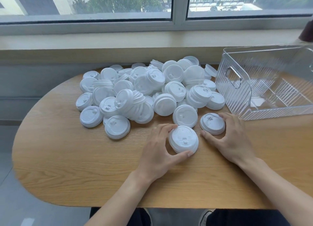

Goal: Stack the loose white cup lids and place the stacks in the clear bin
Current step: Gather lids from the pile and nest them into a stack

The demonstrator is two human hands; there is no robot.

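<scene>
A heap of loose white cup lids (pixel 145 88) fills the middle of the frame, round and ridged, lying flat, tilted and overlapping, most top side up. Two lids lie apart below the heap: a short stack of lids (pixel 183 139) at lower centre and a single lid (pixel 212 123) just right of it. The clear bin (pixel 237 90), ribbed with a cut-out handle, stands tilted at right.

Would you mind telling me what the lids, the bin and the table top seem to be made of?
Lids: apparently thin moulded plastic, opaque white and matte, with crisp embossed rims and sip tabs. Clear bin: likely rigid glossy plastic, see-through, with ribbed walls and a cut-out handle. Table top: light wood grain, matte; solid wood or laminate cannot be told.
</scene>
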